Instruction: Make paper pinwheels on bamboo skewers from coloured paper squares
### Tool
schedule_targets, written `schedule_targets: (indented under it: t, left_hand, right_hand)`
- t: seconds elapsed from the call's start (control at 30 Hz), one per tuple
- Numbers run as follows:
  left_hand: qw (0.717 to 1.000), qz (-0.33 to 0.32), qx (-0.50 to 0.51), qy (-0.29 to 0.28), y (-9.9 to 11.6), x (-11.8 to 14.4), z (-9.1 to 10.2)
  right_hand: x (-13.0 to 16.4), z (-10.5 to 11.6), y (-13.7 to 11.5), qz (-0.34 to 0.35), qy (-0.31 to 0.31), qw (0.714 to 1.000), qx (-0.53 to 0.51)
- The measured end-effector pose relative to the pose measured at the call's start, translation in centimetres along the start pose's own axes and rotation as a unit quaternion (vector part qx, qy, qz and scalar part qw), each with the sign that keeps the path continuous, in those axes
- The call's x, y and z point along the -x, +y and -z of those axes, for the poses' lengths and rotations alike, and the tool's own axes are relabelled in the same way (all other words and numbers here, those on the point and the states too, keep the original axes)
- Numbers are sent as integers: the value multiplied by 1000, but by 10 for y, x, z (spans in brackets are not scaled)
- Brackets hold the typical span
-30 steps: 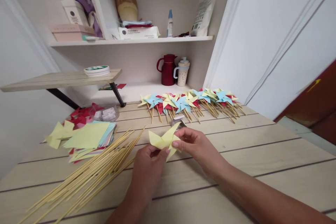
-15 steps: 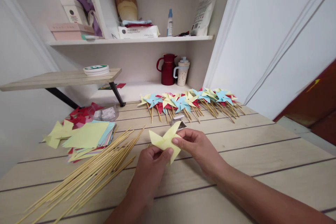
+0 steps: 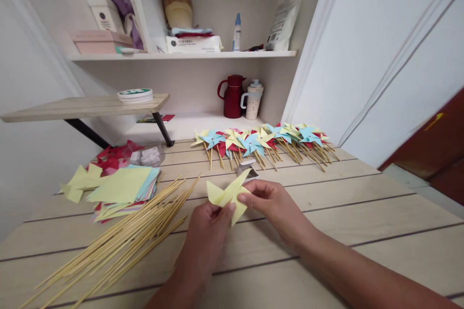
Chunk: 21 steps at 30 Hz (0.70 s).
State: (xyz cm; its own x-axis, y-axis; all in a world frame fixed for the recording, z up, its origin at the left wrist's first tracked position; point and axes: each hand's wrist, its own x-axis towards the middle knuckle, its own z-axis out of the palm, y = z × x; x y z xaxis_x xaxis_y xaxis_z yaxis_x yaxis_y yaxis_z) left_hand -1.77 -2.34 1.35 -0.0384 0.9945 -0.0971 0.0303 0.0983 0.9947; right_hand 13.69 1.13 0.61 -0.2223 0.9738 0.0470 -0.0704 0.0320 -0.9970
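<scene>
Head view. Centre of the frame: the left hand (image 3: pixel 207 224) and the right hand (image 3: pixel 272 202) together hold a folded yellow paper pinwheel (image 3: pixel 229 194) just above the wooden table (image 3: pixel 362 212). The left hand is closed on the pinwheel's lower edge, thumb on top; the right hand pinches its right side between thumb and fingers. A small grey object (image 3: pixel 247 169), too small to identify, lies on the table just behind the pinwheel.

Lower left: a loose bundle of bamboo skewers (image 3: pixel 119 244) fans across the table toward the hands. Left of centre: a stack of coloured paper squares (image 3: pixel 125 187), yellow uppermost, with red paper pieces (image 3: pixel 114 154) and a clear plastic bag (image 3: pixel 145 156) behind it.

Upper centre: a row of finished pinwheels on sticks (image 3: pixel 261 142), in yellow, blue and red, lies along the table's far edge. Behind them, in the alcove, stand a red jug (image 3: pixel 232 96) and a speckled cup (image 3: pixel 253 100). Top of frame: a shelf (image 3: pixel 188 55) bearing boxes, bottles and a plush toy.
</scene>
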Motion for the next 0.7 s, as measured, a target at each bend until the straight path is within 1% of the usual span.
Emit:
schedule_targets:
  t: [0.2, 0.47, 0.6, 0.7]
  left_hand:
    - [1000, 3, -10, 7, 0, -1, -1]
    - [996, -12, 88, 3, 7, -4, 2]
    - [989, 16, 146, -21, 11, -2, 2]
    - [990, 44, 135, -14, 10, -1, 4]
  right_hand:
    - [1, -2, 0, 1, 17, 1000, 16]
    - [-1, 0, -2, 9, 37, 999, -4]
    - [-1, -1, 0, -2, 31, 999, -18]
    - [0, -2, 1, -7, 13, 999, -31]
